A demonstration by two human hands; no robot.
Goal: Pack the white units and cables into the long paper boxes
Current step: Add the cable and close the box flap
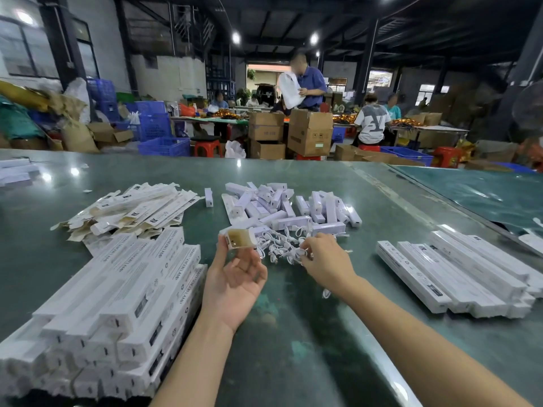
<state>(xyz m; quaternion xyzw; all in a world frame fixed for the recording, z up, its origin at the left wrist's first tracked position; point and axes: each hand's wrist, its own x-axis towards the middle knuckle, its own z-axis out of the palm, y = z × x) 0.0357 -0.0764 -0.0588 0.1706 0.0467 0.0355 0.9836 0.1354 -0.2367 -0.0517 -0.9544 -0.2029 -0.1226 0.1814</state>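
Open-ended long paper box [239, 238] held up over table centre, mouth facing camera, pinched at near end by left hand [233, 284] between thumb and fingertips, palm up. Unit apparently already inside, white face visible in the mouth, contents otherwise unclear. Right hand [324, 261] just beside it, fingers curled down into tangle of white cables [282, 248]; looks like pinching one, but hard to tell which or whether properly caught. Loose pile of white units [293, 205] just behind cables, touching the tangle. Risks, as judgement: cables interlaced, so pulling one likely drags neighbours along or snags on a unit and knocks the pile; two cables into one box possible. Box gripped only at the tip, far end unsupported, so tilting could slide the unit out or crush the open flaps. Flaps sticking out at the mouth could catch the cable plug on insertion. Flat unfolded boxes [132, 210] heaped far left, stack of long white boxes [111, 312] near left, another row of long boxes [458, 274] at right, well apart from hands; mixing filled and empty a sorting risk. Green table [293, 333] glossy, small parts prone to sliding. Other workers [370, 118] at benches beyond, no interference.
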